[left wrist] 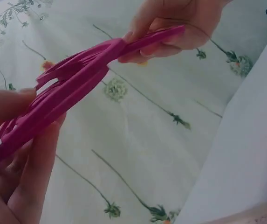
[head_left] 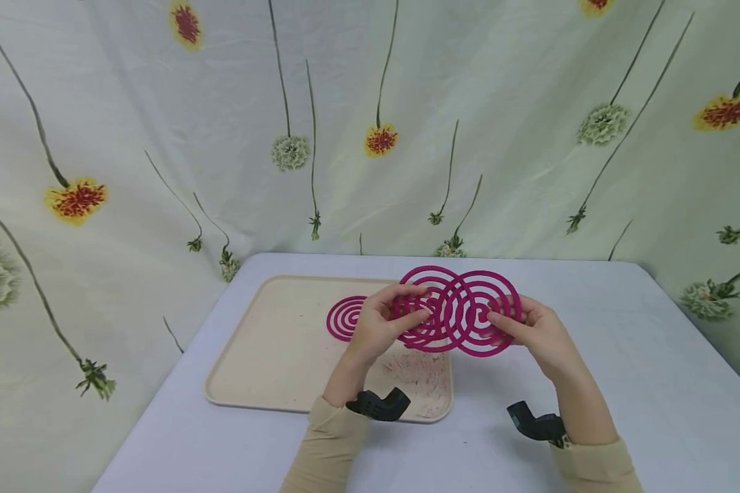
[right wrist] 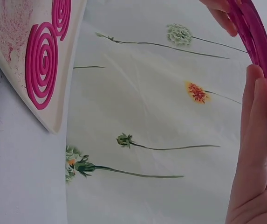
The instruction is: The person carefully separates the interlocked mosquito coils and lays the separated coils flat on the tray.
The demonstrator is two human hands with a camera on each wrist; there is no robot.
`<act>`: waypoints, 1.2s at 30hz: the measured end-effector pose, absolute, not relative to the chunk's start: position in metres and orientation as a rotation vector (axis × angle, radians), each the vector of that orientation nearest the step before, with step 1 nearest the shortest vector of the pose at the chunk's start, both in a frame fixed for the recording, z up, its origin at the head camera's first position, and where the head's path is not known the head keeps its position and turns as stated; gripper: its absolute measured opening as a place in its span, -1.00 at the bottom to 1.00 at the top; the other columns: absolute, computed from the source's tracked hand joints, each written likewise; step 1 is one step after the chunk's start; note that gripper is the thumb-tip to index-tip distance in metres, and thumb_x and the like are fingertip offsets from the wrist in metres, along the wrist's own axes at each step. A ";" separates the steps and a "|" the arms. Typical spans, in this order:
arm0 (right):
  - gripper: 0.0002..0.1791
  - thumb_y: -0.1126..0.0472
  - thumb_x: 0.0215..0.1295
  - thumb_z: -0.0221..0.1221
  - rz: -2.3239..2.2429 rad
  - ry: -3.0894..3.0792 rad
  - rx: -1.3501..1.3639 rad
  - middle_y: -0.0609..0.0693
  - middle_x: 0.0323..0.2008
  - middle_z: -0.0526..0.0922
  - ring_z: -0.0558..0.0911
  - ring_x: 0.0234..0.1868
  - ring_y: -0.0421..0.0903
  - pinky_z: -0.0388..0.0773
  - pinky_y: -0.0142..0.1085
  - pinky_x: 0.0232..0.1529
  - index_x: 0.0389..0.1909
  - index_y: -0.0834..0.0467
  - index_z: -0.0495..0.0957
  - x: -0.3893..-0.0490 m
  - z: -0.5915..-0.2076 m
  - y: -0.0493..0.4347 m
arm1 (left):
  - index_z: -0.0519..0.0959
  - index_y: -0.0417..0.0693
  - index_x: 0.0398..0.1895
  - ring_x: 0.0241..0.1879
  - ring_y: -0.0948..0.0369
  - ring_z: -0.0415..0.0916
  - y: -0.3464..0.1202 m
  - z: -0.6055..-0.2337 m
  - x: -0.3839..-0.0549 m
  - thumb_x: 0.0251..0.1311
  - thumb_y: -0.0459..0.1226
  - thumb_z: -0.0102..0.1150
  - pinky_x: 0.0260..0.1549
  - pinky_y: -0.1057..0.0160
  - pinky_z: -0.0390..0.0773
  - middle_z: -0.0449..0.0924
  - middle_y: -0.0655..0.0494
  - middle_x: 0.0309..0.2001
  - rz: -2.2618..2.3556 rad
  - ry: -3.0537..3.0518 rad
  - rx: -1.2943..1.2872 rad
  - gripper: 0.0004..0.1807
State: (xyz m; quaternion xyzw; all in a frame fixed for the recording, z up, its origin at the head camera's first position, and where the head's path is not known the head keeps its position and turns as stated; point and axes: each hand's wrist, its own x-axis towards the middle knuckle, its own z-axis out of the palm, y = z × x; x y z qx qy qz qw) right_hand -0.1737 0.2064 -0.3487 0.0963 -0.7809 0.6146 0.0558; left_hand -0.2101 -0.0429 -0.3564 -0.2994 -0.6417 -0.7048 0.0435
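Note:
Two magenta mosquito coils are held up over the tray's right side, overlapping each other. My left hand [head_left: 379, 322] pinches the left mosquito coil [head_left: 429, 270] between thumb and fingers. The right mosquito coil [head_left: 484, 274] is pinched by my right hand [head_left: 539, 335], thumb on its near face. Edge-on in the left wrist view, the held coils [left wrist: 72, 88] lie against each other where they overlap; whether they are interlocked I cannot tell. On the beige tray [head_left: 271, 342] lies another coil [head_left: 347, 318], and the right wrist view shows a further coil [right wrist: 44, 60] near the tray's edge.
Magenta crumbs [head_left: 422, 383] are scattered on the tray's right part. The tray stands on a white-covered table [head_left: 623, 356]. A flower-printed cloth [head_left: 345, 192] hangs behind the table. Each wrist wears a black camera [head_left: 379, 404].

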 end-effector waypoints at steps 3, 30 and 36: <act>-0.50 0.24 0.22 0.23 1.861 -2.400 0.367 0.31 -0.12 0.60 0.68 -0.27 -0.13 0.61 -0.31 -0.22 0.11 0.42 0.38 -0.172 -0.348 0.209 | 0.53 -0.31 -0.01 -0.24 0.18 0.56 -0.050 -0.355 -0.211 0.14 -0.43 0.22 -0.23 0.25 0.61 0.55 -0.18 -0.10 -2.078 -2.052 -1.014 -0.68; -0.39 0.21 0.26 0.20 1.932 -2.272 0.200 0.30 0.04 0.50 0.64 -0.20 -0.24 0.59 -0.33 -0.17 0.25 0.33 0.21 -0.174 -0.348 0.197 | 0.54 -0.32 -0.11 -0.29 0.21 0.53 -0.049 -0.355 -0.211 0.13 -0.45 0.22 -0.26 0.32 0.60 0.54 -0.23 -0.17 -2.109 -1.999 -0.798 -0.76; -0.34 0.24 0.16 0.27 1.848 -2.529 0.352 0.34 -0.01 0.52 0.63 -0.14 0.01 0.61 -0.17 -0.17 0.22 0.35 0.22 -0.175 -0.352 0.202 | 0.57 -0.25 -0.17 -0.35 0.18 0.41 -0.063 -0.356 -0.212 0.11 -0.45 0.22 -0.41 0.37 0.53 0.54 -0.11 -0.24 -1.906 -2.295 -1.153 -0.80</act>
